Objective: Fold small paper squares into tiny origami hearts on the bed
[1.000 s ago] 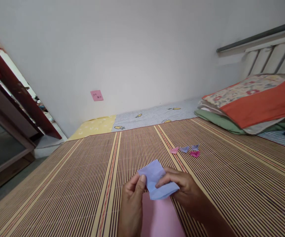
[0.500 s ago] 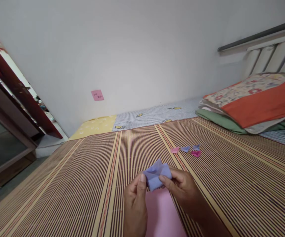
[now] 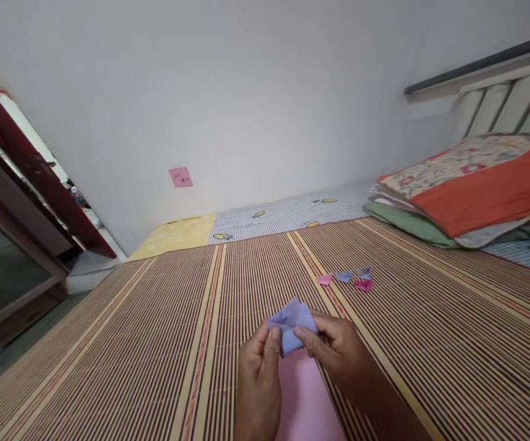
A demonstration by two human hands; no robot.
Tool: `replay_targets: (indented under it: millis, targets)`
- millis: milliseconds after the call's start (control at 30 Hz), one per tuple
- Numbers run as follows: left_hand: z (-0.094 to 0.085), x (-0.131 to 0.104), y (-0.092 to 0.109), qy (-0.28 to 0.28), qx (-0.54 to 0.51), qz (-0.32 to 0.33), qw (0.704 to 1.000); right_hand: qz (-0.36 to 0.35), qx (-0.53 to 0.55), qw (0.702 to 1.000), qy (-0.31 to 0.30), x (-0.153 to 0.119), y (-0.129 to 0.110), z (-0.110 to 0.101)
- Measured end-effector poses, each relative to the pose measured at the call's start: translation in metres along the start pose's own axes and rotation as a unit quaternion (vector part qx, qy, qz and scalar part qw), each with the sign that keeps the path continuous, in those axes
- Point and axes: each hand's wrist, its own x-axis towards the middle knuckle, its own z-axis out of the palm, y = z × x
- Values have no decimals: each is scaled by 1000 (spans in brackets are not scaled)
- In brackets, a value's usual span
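Note:
A folded piece of blue paper is held up between both hands, a pointed flap standing at its top. My left hand pinches its left edge, thumb in front. On the other side, my right hand grips the right edge with the thumb pressed on the paper's face. Below them lies a pink sheet, partly hidden by the hands. Beyond, on the striped mat, sit small folded papers: a light pink one, two bluish ones and a magenta one.
Folded bedding in orange, floral and green is stacked at the right, near a white radiator. A patterned sheet runs along the wall. One pink note is stuck there. A dark red door frame stands left.
My left hand has shifted slightly to the right, its thumb moving further in over the blue paper. My right hand keeps almost the same grip.

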Motion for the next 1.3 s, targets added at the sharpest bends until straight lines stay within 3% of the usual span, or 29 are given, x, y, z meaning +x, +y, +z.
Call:
replay_targets:
  millis: [300, 967, 1300]
  targets:
    - [0, -1, -4, -16, -17, -16, 1000, -8, -74, 997, 17, 0, -2, 1]
    - [4, 4, -17, 8, -139, -66, 988, 17, -52, 997, 63, 0, -1, 7]
    - [2, 5, -16, 4, -110, -60, 992, 23, -48, 996, 69, 0, 3, 8]
